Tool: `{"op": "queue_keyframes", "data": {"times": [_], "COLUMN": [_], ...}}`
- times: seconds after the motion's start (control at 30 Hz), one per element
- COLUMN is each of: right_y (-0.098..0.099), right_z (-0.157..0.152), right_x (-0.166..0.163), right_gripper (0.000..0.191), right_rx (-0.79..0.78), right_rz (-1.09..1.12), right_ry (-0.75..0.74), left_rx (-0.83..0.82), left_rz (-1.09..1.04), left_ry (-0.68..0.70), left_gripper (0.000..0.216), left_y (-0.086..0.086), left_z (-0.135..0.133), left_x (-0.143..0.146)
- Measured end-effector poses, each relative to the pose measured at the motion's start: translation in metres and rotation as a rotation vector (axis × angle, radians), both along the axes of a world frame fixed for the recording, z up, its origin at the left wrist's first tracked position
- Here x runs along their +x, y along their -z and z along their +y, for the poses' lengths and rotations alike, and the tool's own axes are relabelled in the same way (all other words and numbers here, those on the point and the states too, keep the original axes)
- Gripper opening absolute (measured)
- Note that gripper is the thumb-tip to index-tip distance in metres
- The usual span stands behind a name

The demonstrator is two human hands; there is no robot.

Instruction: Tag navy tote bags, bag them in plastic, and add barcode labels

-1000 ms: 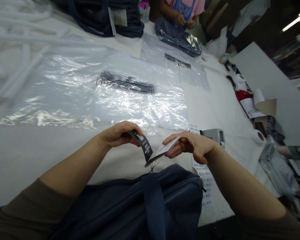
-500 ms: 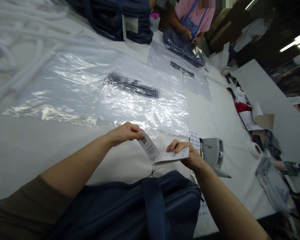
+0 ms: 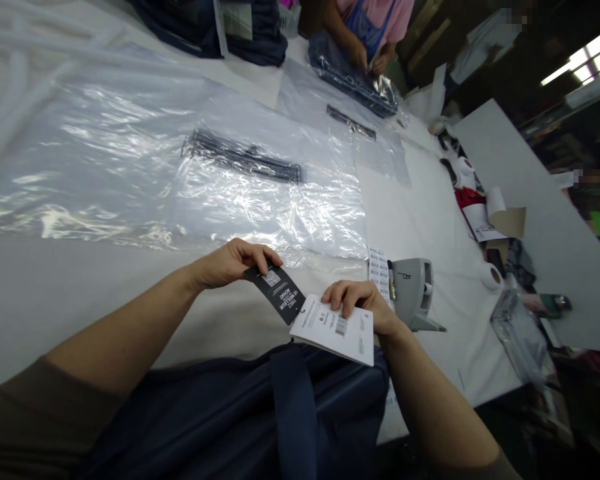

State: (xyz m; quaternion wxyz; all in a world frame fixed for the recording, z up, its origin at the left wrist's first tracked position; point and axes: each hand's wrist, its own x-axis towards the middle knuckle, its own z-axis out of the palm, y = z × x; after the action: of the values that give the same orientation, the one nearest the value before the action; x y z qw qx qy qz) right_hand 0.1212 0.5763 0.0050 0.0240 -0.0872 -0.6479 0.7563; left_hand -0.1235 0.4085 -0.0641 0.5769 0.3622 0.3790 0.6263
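Observation:
Between the fingers of my left hand (image 3: 233, 263) is a black hang tag (image 3: 279, 293) with a QR code and white print. My right hand (image 3: 360, 303) pinches a white hang tag (image 3: 337, 333), its barcode side facing up. The two tags meet at their strung corners, just above a navy blue bag (image 3: 220, 413) lying closest to me. A wide strap (image 3: 295, 413) runs over the bag. Part of the white tag covers the bag's upper edge.
Clear plastic bags (image 3: 145, 180) with dark printed strips lie across the white table (image 3: 405, 213). Right of my hands are a barcode label sheet (image 3: 379, 270) and a grey dispenser (image 3: 413, 293). Another navy bag (image 3: 255, 40) stands behind. A co-worker in pink (image 3: 397, 20) handles a wrapped bag.
The left-hand tag has turned from its pale side to its black side. The white tag has tilted so its barcode face shows. The whole view has shifted slightly.

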Motion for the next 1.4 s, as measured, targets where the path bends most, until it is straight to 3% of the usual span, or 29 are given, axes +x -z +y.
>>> {"op": "queue_keyframes", "data": {"times": [0.23, 0.43, 0.73, 1.17, 1.4], "right_y": [0.0, 0.007, 0.011, 0.019, 0.019], "right_z": [-0.003, -0.011, -0.011, -0.011, -0.016], "right_x": [0.001, -0.01, -0.017, -0.016, -0.012], "right_gripper": [0.017, 0.024, 0.028, 0.034, 0.037], "right_rx": [-0.008, -0.057, -0.11, -0.23, -0.262], "right_rz": [0.061, -0.126, -0.222, -0.275, -0.081], "right_ry": [0.036, 0.4, 0.688, 0.779, 0.47], "left_rx": [-0.017, -0.035, -0.166, -0.072, -0.005], "left_rz": [-0.016, -0.004, -0.108, -0.145, -0.098], "left_ry": [0.015, 0.008, -0.127, -0.146, -0.129], "left_gripper": [0.02, 0.018, 0.028, 0.024, 0.012], "left_y": [-0.005, 0.003, 0.034, 0.037, 0.021], "left_z": [-0.002, 0.001, 0.001, -0.002, 0.002], "left_x": [0.0, 0.005, 0.01, 0.012, 0.017]}}
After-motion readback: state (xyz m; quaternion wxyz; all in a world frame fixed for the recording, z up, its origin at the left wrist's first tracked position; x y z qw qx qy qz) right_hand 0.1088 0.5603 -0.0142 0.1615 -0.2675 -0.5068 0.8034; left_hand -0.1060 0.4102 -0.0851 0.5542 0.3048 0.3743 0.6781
